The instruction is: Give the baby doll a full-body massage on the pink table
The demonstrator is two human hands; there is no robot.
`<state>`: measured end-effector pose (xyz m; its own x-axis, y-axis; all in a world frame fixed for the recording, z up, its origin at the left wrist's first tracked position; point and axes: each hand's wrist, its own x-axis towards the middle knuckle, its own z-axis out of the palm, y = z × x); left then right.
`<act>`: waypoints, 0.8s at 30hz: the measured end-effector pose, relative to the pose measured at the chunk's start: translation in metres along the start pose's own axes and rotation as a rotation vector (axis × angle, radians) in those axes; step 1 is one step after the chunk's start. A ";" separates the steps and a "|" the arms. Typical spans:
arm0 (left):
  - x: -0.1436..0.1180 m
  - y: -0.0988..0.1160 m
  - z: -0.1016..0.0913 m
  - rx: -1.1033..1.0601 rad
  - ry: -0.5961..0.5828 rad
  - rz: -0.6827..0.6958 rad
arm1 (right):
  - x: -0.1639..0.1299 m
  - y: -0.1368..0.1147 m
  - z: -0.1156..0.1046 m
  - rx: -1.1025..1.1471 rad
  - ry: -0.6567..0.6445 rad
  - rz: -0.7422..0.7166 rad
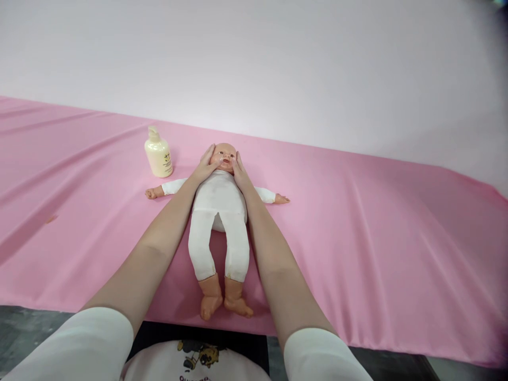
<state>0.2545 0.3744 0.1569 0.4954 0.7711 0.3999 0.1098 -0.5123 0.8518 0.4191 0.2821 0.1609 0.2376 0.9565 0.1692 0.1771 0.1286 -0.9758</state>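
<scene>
A baby doll (219, 203) in a white suit lies on its back on the pink sheet (357, 222), head away from me, arms spread, bare feet at the near edge. My left hand (205, 166) rests flat against the left side of the doll's head. My right hand (239, 172) presses against the other cheek. Both hands cup the face with fingers extended, thumbs near the mouth.
A cream lotion bottle (158, 153) with a pump top stands upright just left of the doll's head. The pink sheet stretches wide to both sides, with folds on the left. A pale wall rises behind. Dark floor shows below the near edge.
</scene>
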 end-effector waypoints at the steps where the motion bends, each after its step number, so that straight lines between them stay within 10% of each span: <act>1: 0.000 0.000 0.000 0.017 0.002 0.015 | 0.000 -0.001 0.000 -0.001 -0.010 -0.028; 11: -0.002 0.011 0.000 0.062 0.012 0.172 | -0.002 -0.007 0.003 -0.077 -0.047 -0.250; 24: 0.004 -0.005 0.003 0.100 0.053 0.082 | 0.004 0.005 0.003 -0.001 0.007 -0.069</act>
<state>0.2586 0.3786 0.1535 0.4600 0.7429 0.4864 0.1575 -0.6073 0.7787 0.4176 0.2874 0.1566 0.2319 0.9434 0.2370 0.1945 0.1938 -0.9616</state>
